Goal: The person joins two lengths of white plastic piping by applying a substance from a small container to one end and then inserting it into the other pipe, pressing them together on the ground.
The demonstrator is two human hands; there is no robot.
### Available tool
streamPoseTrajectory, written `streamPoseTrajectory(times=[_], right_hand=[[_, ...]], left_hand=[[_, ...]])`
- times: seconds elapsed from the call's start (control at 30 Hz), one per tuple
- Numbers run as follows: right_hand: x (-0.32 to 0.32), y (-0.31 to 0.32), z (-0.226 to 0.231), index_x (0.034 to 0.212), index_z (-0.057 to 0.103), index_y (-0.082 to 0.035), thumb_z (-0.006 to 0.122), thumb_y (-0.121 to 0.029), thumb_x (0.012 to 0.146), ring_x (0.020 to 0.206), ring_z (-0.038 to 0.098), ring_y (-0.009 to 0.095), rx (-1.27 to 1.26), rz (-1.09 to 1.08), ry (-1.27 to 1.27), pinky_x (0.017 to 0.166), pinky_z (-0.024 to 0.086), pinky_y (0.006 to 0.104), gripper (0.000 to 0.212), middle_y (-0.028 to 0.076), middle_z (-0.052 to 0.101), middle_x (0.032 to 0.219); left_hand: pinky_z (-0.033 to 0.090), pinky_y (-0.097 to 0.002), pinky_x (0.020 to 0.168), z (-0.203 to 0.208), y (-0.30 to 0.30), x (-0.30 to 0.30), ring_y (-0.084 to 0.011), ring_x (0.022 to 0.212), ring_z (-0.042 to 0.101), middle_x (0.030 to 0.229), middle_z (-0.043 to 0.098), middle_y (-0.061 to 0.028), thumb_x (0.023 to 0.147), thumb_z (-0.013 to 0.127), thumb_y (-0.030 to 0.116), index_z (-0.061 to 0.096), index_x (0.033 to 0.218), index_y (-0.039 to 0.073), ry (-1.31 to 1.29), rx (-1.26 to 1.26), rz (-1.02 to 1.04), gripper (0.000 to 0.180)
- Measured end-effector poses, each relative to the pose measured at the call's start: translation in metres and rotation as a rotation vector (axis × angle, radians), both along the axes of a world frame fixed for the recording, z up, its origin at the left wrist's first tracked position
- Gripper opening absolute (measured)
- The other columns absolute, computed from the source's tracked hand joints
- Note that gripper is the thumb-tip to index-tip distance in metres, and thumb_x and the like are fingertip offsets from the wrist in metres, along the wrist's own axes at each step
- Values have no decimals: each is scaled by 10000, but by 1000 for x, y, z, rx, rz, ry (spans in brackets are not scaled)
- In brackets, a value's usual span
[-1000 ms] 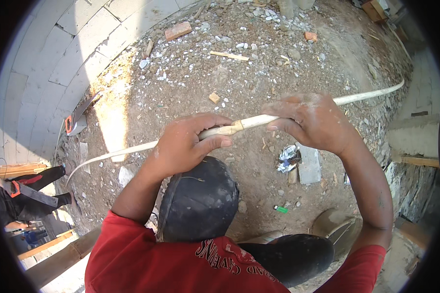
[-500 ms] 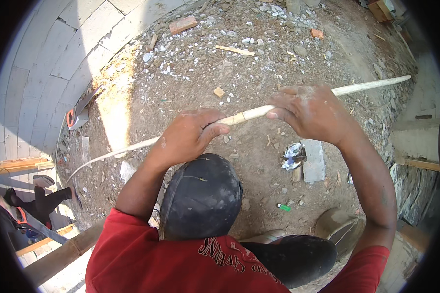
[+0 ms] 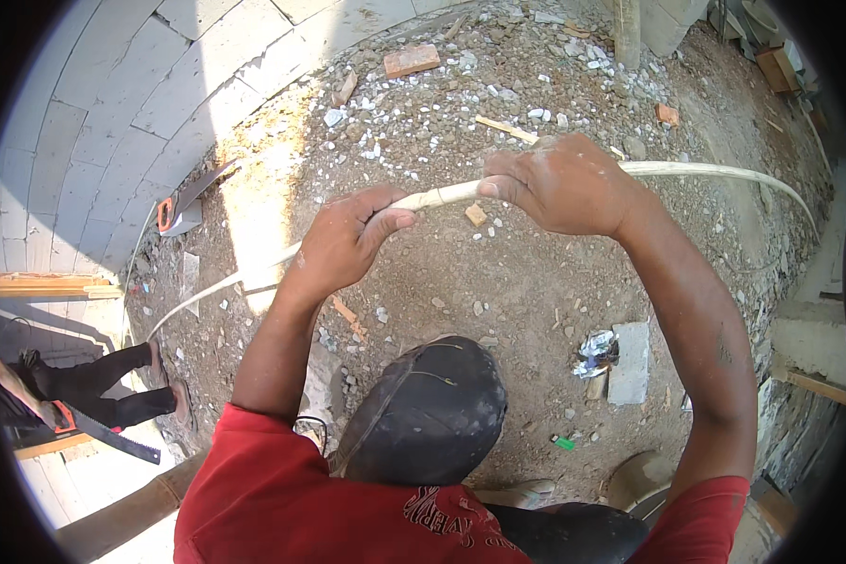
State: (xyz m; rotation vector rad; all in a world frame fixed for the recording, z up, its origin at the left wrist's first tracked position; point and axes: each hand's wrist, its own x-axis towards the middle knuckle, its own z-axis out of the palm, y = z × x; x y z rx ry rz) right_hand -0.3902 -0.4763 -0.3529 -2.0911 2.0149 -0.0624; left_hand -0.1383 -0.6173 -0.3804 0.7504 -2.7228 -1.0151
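Note:
A long pale bamboo strip [image 3: 446, 195] spans the view, held level in front of me above the dirt ground. My left hand [image 3: 350, 235] is closed round it just left of a node, thumb lying along the near side. On the other side of the node my right hand [image 3: 573, 185] grips it from above, thumb tucked beneath. Only a short length shows between the two hands. Both free ends droop, so the strip forms an arch. Below my hands are my dark-clad knees [image 3: 432, 404], one bent up in the middle.
A handsaw [image 3: 190, 199] with an orange-and-black handle leans by the block wall [image 3: 141, 113]. Another person's black-trousered legs [image 3: 113, 381] are at left, beside a second saw [image 3: 108, 430]. Bricks [image 3: 411, 62], rubble, a grey slab [image 3: 629, 363], crumpled foil [image 3: 596, 352] and a green lighter [image 3: 563, 442] lie about.
The strip's right end, nearly straight before, now curves down toward me. Both hands keep their grip. My view has shifted leftward, and the other person's legs have moved.

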Motion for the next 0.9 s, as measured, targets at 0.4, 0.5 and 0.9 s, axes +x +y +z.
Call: streamPoseTrajectory(times=[0.4, 0.5, 0.9], right_hand=[[1, -53, 51, 1215, 730, -144, 591, -411, 1003, 1058, 696, 339, -189, -87, -52, 862, 571, 432, 368, 118, 735, 1140], [6, -64, 57, 1200, 742, -151, 603, -426, 993, 1034, 702, 344, -132, -126, -84, 847, 575, 434, 372, 125, 739, 1124], [13, -97, 16, 1120, 711, -186, 438, -526, 1046, 780, 695, 370, 79, 39, -144, 671, 539, 485, 443, 137, 711, 793]], left_hand=[[460, -410, 664, 55, -78, -9, -283, 700, 591, 741, 585, -110, 1046, 543, 406, 559, 1079, 59, -47, 333, -59, 349], [457, -370, 678, 36, -90, -3, -234, 718, 583, 773, 593, -77, 1022, 607, 342, 559, 1066, 48, 98, 293, -128, 301], [496, -433, 669, 18, -82, 31, -370, 759, 664, 821, 674, -181, 954, 693, 220, 686, 1013, 18, 51, 64, 1, 210]])
